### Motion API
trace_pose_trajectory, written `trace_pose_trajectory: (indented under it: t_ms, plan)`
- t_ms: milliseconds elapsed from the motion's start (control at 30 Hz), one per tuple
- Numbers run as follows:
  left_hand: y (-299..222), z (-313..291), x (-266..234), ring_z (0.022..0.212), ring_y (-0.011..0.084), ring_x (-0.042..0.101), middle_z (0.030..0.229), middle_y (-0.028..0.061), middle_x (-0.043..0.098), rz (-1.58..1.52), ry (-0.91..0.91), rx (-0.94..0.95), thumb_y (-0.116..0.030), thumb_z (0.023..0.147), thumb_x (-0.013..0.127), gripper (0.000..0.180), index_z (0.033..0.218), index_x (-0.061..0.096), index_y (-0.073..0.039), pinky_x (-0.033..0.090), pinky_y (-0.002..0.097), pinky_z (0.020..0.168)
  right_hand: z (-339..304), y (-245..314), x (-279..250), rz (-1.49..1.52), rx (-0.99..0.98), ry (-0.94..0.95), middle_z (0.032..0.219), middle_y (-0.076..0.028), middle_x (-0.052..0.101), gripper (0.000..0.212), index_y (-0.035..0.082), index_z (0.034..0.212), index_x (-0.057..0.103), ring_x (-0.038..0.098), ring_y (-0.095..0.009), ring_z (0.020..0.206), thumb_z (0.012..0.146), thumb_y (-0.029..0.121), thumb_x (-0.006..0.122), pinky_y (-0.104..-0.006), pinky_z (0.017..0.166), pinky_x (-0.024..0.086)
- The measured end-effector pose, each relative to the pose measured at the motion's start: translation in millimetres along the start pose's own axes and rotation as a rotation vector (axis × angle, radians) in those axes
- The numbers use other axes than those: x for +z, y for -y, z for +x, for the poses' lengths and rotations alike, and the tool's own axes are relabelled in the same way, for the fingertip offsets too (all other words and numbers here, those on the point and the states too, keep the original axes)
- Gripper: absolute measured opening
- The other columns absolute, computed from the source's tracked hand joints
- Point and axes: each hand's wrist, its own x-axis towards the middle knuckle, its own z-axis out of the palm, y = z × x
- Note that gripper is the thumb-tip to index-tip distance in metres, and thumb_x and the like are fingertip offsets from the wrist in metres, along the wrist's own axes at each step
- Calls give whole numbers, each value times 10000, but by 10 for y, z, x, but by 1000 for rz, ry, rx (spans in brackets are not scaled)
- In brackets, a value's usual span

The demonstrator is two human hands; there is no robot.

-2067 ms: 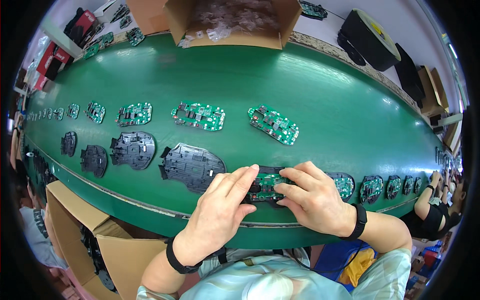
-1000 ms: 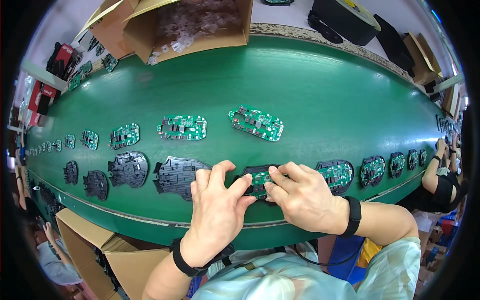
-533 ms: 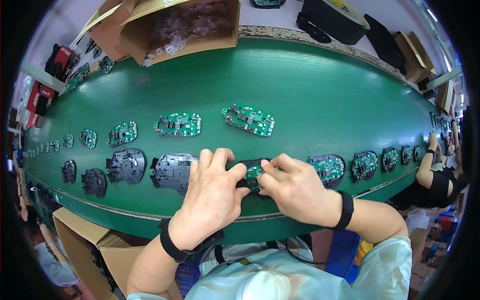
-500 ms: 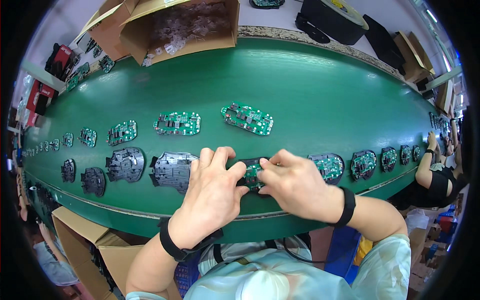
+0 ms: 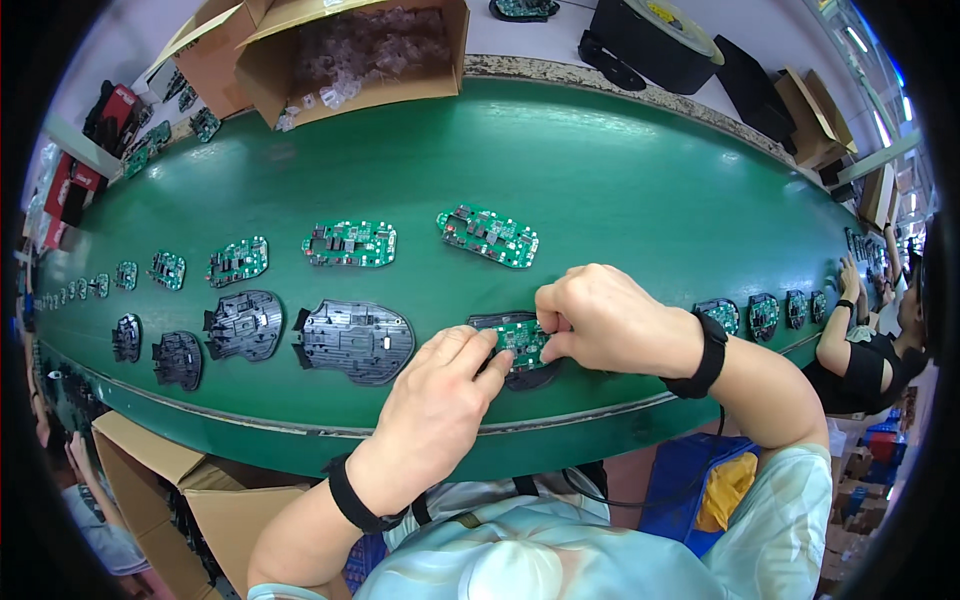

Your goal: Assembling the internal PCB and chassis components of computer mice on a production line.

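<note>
**Both hands on the worked board, over a black shell**

All places relative to the worked board.

Nearest: brown cardboard carton, flaps open, low to its left, dark parts inside. Low to its right, a blue bin with crumpled yellow cloth.

Black strap bands on both wrists. Left hand: grip clamped on the worked board's left end, fingers flat, thumb over the face. Right hand: knuckles bent, fingertips at its right end; can't tell if that grip is together or apart.

Worked board: rigid green, rounded, studded with small parts, lying on the shell. Can't tell if fully seated. Bench under it is smooth glossy green.

Left of it: ribbed matte black plastic shells, notched at one end. Right of it: shells carrying boards.

Beyond it: row of loose green boards, elongated, with cutouts.

Farthest: open cardboard box beyond and left, heaped with clear plastic bits; thick black drum beyond and right.
</note>
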Motion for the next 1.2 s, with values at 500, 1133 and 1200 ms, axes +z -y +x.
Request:
trace_pose_trajectory:
  t_ms: [500, 1133, 1200]
  plan:
    - [16, -75, -86, 1232, 330, 612, 1309, 181, 646, 162, 12, 49, -142, 840, 734, 437, 1249, 672, -2, 506, 445, 1058, 326, 148, -58, -57, -6, 169, 782, -223, 712, 228, -15, 806, 686, 730, -413, 851, 692, 74, 862, -482, 756, 583]
    - [19, -589, -447, 1339, 412, 518, 1404, 199, 586, -50, -244, -337, -81, 755, 841, 582, 1305, 657, -34, 441, 515, 1119, 2080, 244, -769, -267, -210, -517, 918, -227, 735, 199, -19, 971, 775, 710, -413, 914, 792, 67, 758, -479, 861, 561]
    - [103, -695, -479, 1347, 414, 513, 1417, 202, 579, -56, -234, -373, -84, 762, 841, 587, 1316, 654, -35, 439, 513, 1121, 2357, 239, -690, -334, -258, -517, 969, -203, 724, 200, 4, 993, 777, 693, -405, 977, 797, 20, 738, -479, 892, 548]
